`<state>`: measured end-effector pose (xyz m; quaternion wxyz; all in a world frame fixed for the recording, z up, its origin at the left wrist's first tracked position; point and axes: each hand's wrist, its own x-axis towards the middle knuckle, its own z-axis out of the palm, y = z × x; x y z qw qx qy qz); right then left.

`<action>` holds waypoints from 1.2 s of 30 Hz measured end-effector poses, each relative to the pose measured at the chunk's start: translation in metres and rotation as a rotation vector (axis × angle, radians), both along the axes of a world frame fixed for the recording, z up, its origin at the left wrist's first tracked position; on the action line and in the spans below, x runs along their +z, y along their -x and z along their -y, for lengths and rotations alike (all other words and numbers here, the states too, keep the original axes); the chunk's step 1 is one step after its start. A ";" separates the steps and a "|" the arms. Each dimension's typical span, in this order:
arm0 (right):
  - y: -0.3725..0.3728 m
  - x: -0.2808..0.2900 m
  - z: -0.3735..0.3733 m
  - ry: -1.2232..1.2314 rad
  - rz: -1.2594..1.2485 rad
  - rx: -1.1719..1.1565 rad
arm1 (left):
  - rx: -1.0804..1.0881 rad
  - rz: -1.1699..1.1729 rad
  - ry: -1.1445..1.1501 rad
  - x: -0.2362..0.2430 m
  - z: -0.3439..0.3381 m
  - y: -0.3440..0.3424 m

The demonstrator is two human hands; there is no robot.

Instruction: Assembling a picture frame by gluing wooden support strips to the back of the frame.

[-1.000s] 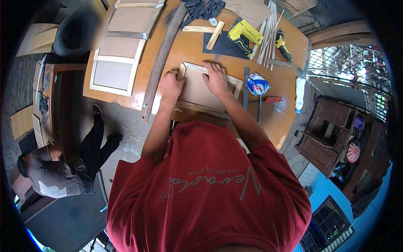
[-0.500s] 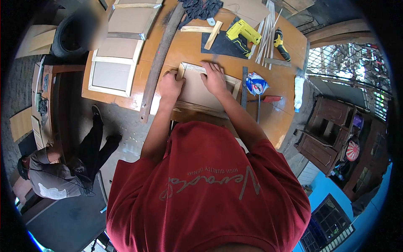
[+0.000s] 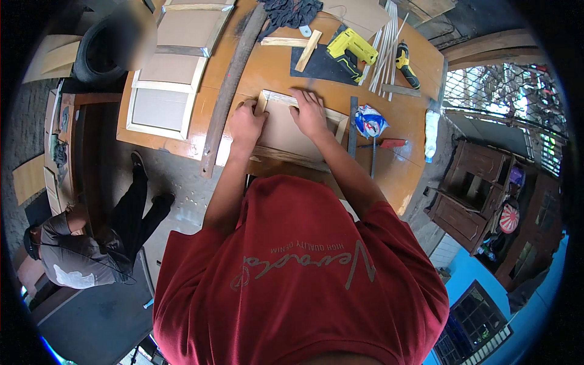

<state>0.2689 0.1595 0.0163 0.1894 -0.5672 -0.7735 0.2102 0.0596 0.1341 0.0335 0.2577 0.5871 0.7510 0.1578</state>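
Observation:
A small wooden frame with a cardboard panel (image 3: 292, 134) lies near the front edge of the orange-brown table (image 3: 401, 164). My left hand (image 3: 247, 125) has its fingers curled over the frame's left end. My right hand (image 3: 311, 118) grips the far rail near the middle, thumb toward the cardboard and fingertips over the rail. A long dark wooden beam (image 3: 228, 97) lies to the left of the frame. A metal straight bar (image 3: 353, 125), a blue-and-white plastic bag (image 3: 369, 120) and a red-handled tool (image 3: 392, 143) are at the right.
Long panel frames (image 3: 164, 106) lie at left, a yellow-black staple gun (image 3: 356, 45), drill (image 3: 406, 64), thin white strips (image 3: 386, 52) and wood pieces (image 3: 309, 52) behind. A white bottle (image 3: 431, 137) sits at right. A co-worker (image 3: 82, 249) is at lower left, beside another bench.
The view has shifted very slightly. Both my hands stay on the small frame in the same grip; nothing else has visibly changed.

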 end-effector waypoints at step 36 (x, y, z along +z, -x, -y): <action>-0.005 0.003 -0.004 0.094 -0.073 0.024 | 0.197 0.297 -0.036 -0.011 -0.004 0.002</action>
